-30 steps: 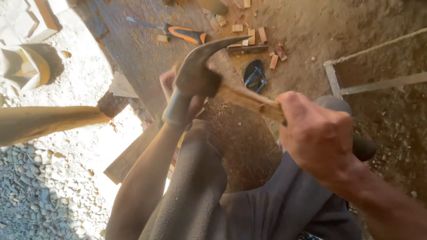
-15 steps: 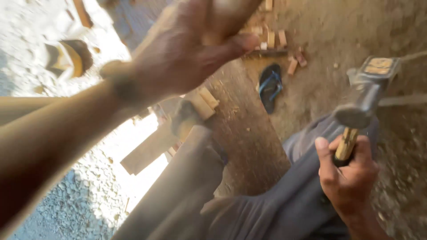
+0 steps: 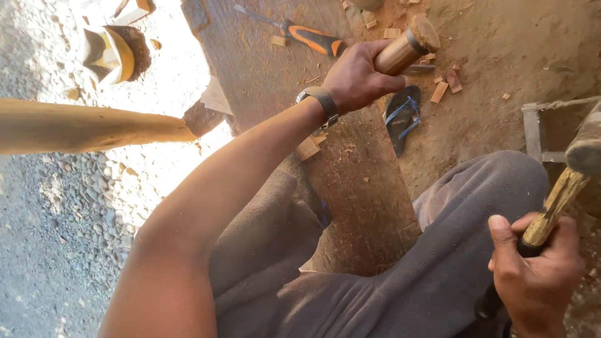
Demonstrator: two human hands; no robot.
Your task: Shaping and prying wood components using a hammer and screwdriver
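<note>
My left hand [image 3: 357,78], with a watch on the wrist, grips a chisel [image 3: 407,47] by its wooden handle, whose ringed butt end points up and right. The chisel stands over a long dark wooden plank [image 3: 350,163] that runs between my knees; its blade is hidden behind the hand. At the lower right, my right hand [image 3: 535,272] holds a hammer [image 3: 579,163] by its pale wooden handle, the dark metal head raised near the frame's right edge, well apart from the chisel.
An orange-handled tool [image 3: 307,34] lies at the plank's far end. A blue sandal [image 3: 400,116] and small wood offcuts [image 3: 441,91] lie on the dirt. A thick pale pole [image 3: 87,125] crosses from the left. A metal frame [image 3: 532,125] sits at right. Gravel covers the left.
My left hand has moved away from the camera down to the plank with the chisel. The hammer in my right hand has swung out to the right and lower.
</note>
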